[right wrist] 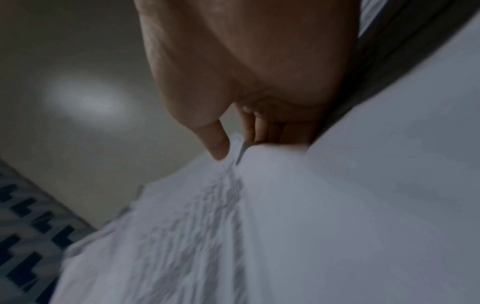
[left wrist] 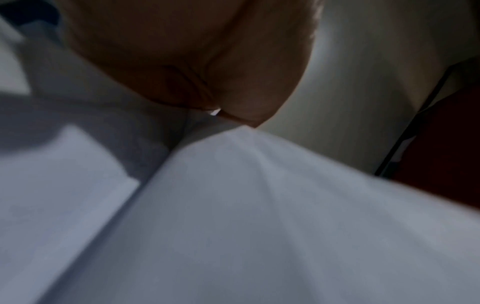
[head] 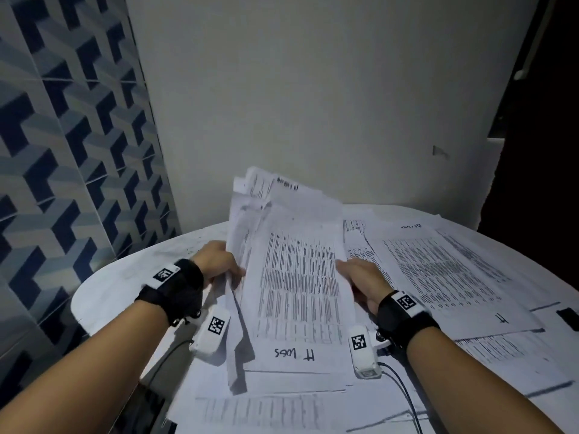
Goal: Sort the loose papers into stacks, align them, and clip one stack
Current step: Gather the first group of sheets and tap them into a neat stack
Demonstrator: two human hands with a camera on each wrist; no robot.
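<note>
My left hand and right hand grip the paper stack by its long side edges. It runs lengthwise away from me between both hands, its far end lifted off the counter.

two hands, one held paper sheaf, one table

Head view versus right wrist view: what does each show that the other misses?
Only the head view shows the left hand gripping the held bundle of papers, the printed tables on it, the papers lying to the right and the white table. Only the right wrist view shows the thumb pressed against the bundle's edge. Both show the right hand on the bundle and the blue patterned wall tiles.
</note>
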